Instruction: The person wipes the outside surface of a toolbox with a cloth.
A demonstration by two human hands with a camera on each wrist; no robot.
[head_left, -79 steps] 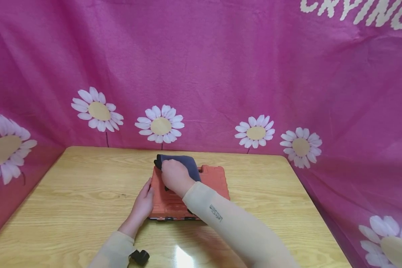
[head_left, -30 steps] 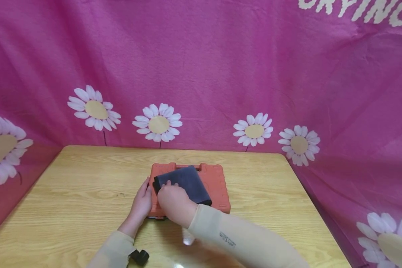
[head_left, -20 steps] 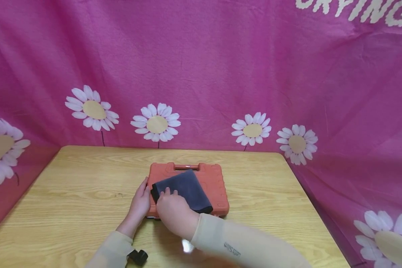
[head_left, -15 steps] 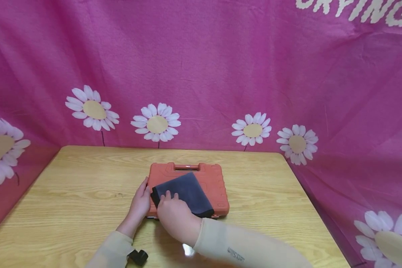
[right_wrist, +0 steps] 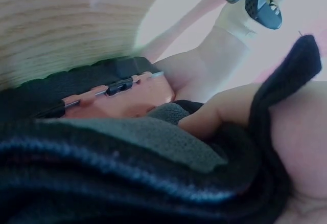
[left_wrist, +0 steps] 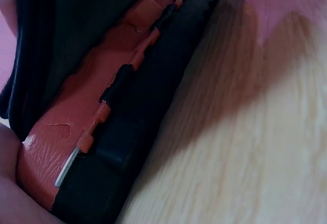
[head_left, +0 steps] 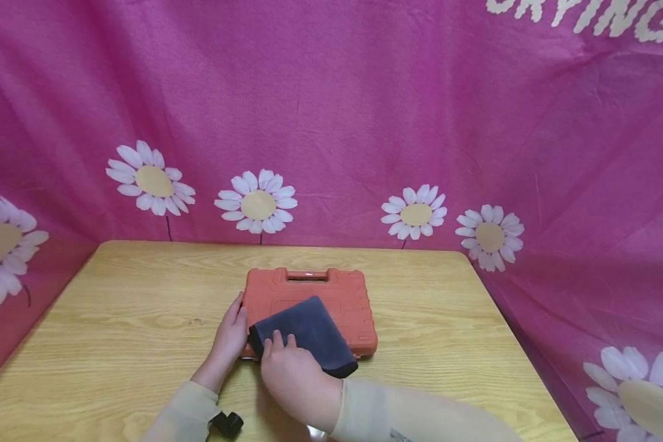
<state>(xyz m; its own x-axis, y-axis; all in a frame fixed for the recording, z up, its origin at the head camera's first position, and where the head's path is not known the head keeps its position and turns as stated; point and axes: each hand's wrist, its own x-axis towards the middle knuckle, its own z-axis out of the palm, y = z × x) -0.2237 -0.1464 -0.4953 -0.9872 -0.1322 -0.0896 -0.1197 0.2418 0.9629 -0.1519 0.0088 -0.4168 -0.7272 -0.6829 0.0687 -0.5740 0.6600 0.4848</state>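
Note:
A red tool case (head_left: 349, 294) lies on the table with its handle side away from me. My left hand (head_left: 229, 334) rests along its left side, fingers straight. My right hand (head_left: 299, 377) grips a folded dark grey cloth (head_left: 312, 328) with black edging, its fingertips showing on top. The cloth covers the front middle of the lid and overhangs the front edge. In the right wrist view the thumb (right_wrist: 214, 111) presses into the cloth's fold (right_wrist: 153, 137). The left wrist view shows the case's hinged edge (left_wrist: 117, 88) and black lower half, under the draped cloth (left_wrist: 87, 24).
A wooden table (head_left: 143, 319) carries the case. Behind it and at both sides hangs a magenta curtain (head_left: 337, 123) with printed daisies. A small black camera (head_left: 228, 423) sits on the left wrist.
My right hand has drawn the cloth from the back of the lid toward me and over the front edge, uncovering the handle. The left hand stays at the case's side.

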